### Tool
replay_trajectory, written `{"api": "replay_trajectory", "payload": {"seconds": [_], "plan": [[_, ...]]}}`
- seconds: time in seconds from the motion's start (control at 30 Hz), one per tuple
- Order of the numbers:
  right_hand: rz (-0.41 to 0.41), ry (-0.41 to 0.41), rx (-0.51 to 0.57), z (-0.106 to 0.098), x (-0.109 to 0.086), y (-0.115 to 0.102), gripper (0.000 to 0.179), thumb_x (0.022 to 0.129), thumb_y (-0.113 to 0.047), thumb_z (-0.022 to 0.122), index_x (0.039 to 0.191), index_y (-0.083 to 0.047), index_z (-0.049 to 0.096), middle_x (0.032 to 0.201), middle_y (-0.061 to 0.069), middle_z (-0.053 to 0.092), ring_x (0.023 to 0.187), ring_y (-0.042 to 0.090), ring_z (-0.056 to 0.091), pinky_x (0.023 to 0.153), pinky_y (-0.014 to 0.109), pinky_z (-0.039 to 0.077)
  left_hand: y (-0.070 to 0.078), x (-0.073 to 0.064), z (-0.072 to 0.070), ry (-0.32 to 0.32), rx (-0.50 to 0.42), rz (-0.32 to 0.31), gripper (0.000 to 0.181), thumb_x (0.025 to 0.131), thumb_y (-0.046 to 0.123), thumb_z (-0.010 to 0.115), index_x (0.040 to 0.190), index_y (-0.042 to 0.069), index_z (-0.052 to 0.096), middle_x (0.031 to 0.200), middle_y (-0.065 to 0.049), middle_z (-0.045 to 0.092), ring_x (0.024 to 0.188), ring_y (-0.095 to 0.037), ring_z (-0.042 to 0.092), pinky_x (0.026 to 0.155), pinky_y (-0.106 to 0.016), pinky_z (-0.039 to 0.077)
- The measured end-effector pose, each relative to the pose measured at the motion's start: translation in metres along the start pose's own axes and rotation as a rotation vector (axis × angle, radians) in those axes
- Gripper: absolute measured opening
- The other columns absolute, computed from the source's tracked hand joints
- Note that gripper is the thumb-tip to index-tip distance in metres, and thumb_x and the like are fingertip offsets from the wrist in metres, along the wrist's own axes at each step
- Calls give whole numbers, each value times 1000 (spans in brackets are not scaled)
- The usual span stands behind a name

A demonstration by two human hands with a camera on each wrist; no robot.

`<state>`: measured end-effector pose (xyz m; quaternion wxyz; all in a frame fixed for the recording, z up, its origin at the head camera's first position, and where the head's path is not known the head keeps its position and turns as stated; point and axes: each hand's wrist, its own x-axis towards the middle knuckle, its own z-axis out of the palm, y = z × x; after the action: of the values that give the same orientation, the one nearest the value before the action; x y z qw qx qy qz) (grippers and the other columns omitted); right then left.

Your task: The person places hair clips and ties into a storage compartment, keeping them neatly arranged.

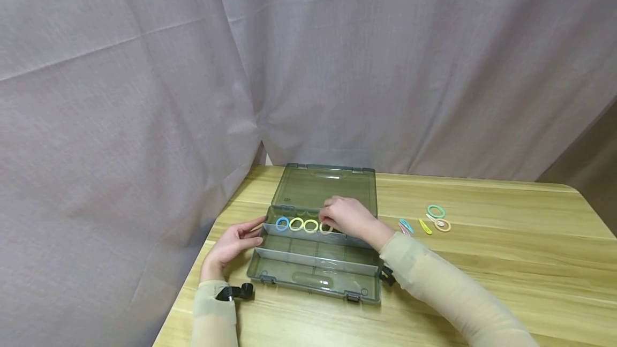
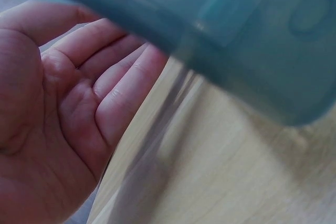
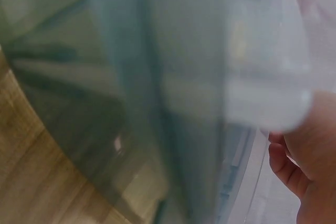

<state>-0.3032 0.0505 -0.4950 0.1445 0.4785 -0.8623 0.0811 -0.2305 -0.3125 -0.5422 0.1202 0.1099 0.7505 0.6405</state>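
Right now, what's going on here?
A person's right hand is at the back compartment of an open, see-through grey-green plastic box, fingers over a pale round ring; whether its grip is closed is hidden. A blue ring and two yellow rings sit alongside. The left hand touches the box's left side. A green ring, an orange ring and small coloured hair clips lie on the wooden table.

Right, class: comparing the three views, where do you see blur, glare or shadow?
Head view: mostly clear, with small bright glints on the box and its open lid; left wrist view: the box edge is blurred, the left hand crisper, a dark shadow-like band on the table; right wrist view: the near box is heavily blurred, the right hand clearer.
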Motion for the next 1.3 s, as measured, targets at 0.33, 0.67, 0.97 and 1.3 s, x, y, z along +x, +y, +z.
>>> {"api": "replay_trajectory", "payload": {"seconds": [0.33,0.67,0.97,1.3], "plan": [[4,12,9,-2,-1,-1,6,94,-13,83,92,-18,81,89,-6,71,82,15,68,71,32,62,0,0,-1,-7,23,10,67,97,-1,73,158,-6,45,165,-20,40,148,-44,43,117,-30,41],[22,-18,14,-4,0,-3,4,94,-12,83,95,-16,82,91,-4,72,84,16,69,74,34,62,1,0,-1,-12,39,12,67,97,1,73,158,-6,45,165,-20,39,148,-44,43,120,-36,39],[28,-17,16,-4,0,-1,5,95,-13,82,97,-17,82,93,-4,73,87,16,69,76,35,63,0,1,-2,-11,31,13,68,97,2,74,158,-6,45,165,-20,40,148,-44,43,118,-32,40],[27,-35,40,-1,-1,0,6,95,-11,81,96,-16,82,92,-5,73,85,15,69,73,32,63,0,0,-2,-14,58,16,67,98,2,73,158,-5,45,166,-21,39,148,-44,43,118,-33,41]]}}
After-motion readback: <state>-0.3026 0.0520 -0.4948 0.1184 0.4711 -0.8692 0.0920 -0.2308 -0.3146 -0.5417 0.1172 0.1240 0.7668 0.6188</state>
